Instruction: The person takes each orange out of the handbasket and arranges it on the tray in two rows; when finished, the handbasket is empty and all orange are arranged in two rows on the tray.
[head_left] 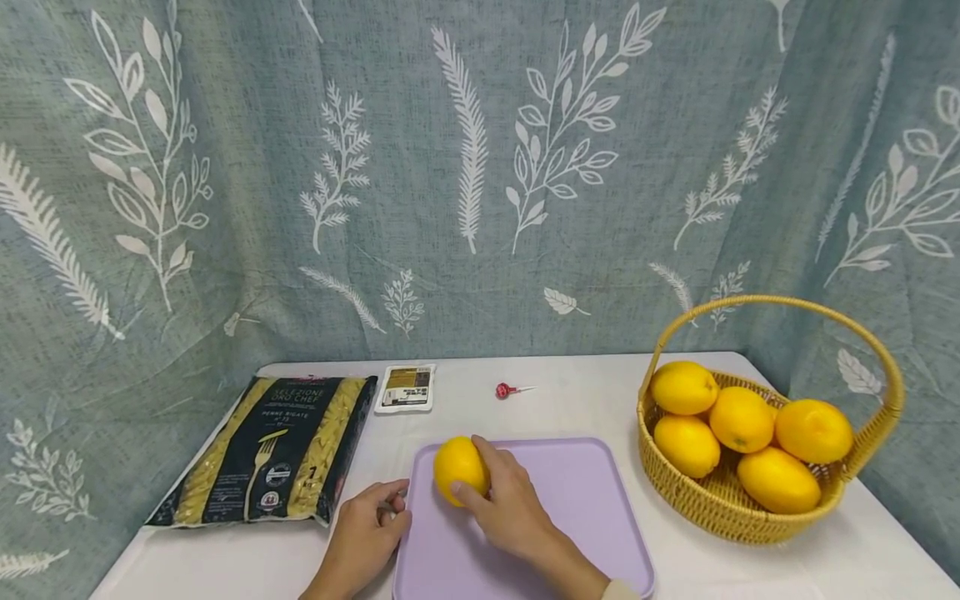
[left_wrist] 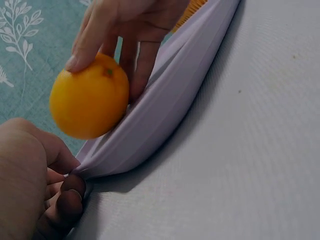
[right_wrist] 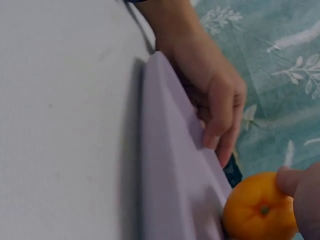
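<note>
My right hand [head_left: 513,504] grips an orange [head_left: 457,471] at the far left corner of a lilac tray [head_left: 577,483]. The thumb lies on the near side of the fruit and the fingers round its far side. In the left wrist view the orange [left_wrist: 87,100] shows its green stem spot and sits low at the tray rim [left_wrist: 165,115]. My left hand [head_left: 367,529] is at the tray's left edge, its curled fingers and thumb pinching the rim. The right wrist view shows the left hand [right_wrist: 210,95] beside that rim, some fingers hidden.
A wicker basket [head_left: 750,529] with a tall handle stands right of the tray, holding several yellow and orange fruits [head_left: 742,419]. Left lies a bag of penne pasta [head_left: 262,450]. Behind the tray are a small flat packet [head_left: 406,388] and a red lollipop [head_left: 504,390]. A patterned curtain [head_left: 465,167] hangs behind.
</note>
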